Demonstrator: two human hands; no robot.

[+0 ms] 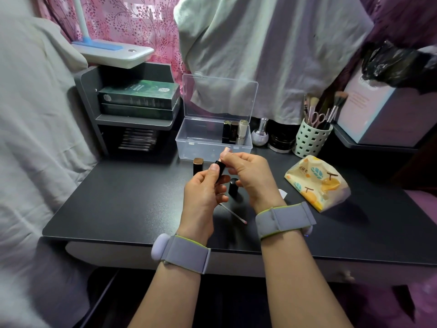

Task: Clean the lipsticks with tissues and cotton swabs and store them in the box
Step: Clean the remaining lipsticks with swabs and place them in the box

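Grey shelving (132,121) stands at the far left of the dark desk (118,209), holding green boxes (139,94), out of the way of the work. Next comes a lipstick (198,165) with a gold top, standing upright just left of the hands, probably waiting its turn to be cleaned. Behind it the clear plastic box (201,143) sits with its lid tipped back, so finished pieces can go straight in; three lipsticks (235,132) already stand upright in its right end.

In front of the box the person's left hand (203,192) grips the black base of an opened lipstick (220,165), thumb and fingers curled round it, steadying it at chest-forward height. The right hand (248,174) meets it from the other side, fingers pinched at the pink tip, apparently wiping or twisting it; whether a bit of tissue is between the fingers cannot be told. The two hands are close together on this one tube.

Below them a black cap (233,187) stands on the desk, likely set aside for refitting, and a cotton swab (233,213) with a pink-stained end lies near the front edge within reach. Further right are a small bottle (260,133), a round jar (281,140), a cup of brushes (312,138) and a pack of tissues (316,183).
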